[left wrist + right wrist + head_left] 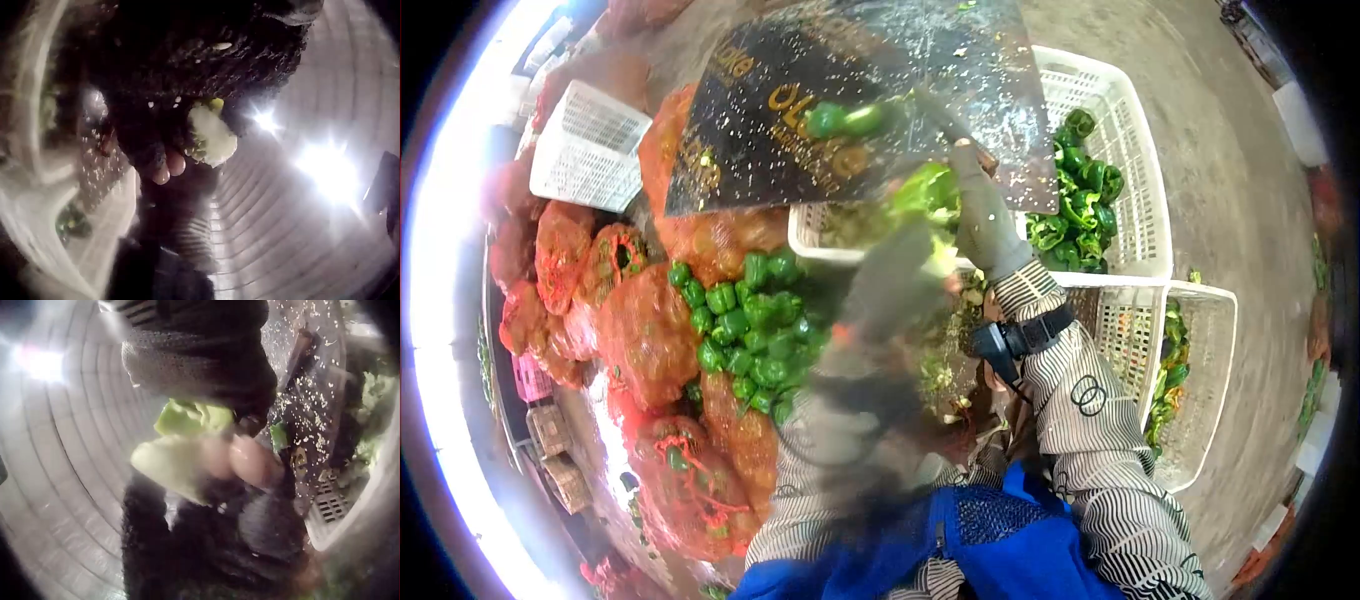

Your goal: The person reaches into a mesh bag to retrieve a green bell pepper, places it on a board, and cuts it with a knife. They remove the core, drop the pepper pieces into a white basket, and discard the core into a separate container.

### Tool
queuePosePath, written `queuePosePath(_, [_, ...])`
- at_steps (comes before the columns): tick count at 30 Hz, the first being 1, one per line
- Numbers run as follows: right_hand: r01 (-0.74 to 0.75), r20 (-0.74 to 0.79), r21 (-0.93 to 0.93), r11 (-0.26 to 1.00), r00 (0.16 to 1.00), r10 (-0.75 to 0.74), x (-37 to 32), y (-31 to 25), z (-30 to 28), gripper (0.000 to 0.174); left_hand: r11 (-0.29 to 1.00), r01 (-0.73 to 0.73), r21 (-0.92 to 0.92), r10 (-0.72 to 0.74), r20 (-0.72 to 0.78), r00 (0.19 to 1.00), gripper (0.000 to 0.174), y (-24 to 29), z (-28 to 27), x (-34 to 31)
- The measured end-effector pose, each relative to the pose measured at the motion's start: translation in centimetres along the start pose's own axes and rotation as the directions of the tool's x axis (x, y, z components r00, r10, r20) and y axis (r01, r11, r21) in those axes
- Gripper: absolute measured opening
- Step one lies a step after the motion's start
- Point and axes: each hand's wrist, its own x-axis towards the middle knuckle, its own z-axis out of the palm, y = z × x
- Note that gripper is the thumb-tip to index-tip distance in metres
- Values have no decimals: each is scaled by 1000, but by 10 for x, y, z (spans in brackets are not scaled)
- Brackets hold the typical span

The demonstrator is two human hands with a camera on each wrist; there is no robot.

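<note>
A split green pepper (930,195) is between the two hands above the near edge of a dark board (750,160). My right hand (990,220), in a grey glove with bare fingertips, grips its right side. Blurred by motion, my gloved left hand (890,270) holds it from below left. Pale core (212,134) shows beneath the left glove, close to bare fingertips. In the right wrist view, a green piece (194,415) is under the right glove and a pale piece (169,465) lies against fingertips. A brown-handled knife (300,350) rests on the board beside the right hand.
Seeds speckle the board, where another green pepper (825,120) lies. Whole peppers (750,330) are heaped at left beside red mesh sacks (640,340). A white crate (1145,190) at right holds cut peppers; a lower one (1215,390) holds scraps. Another white crate (590,145) stands far left.
</note>
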Motion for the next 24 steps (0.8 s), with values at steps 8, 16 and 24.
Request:
queuePosePath(8, [-72,-244,-327,942,970,-10,-9,-36,-11,49,941,182,286,-68,-366,928,29,-4,4,13])
queuePosePath(16, [-205,-129,58,977,969,211,-13,-3,-1,41,977,43,209,29,-332,943,12,26,32,30])
queuePosePath(24, [-521,-610,-744,418,785,-107,-22,-5,-111,45,740,37,672,10,-66,998,45,-46,6,60])
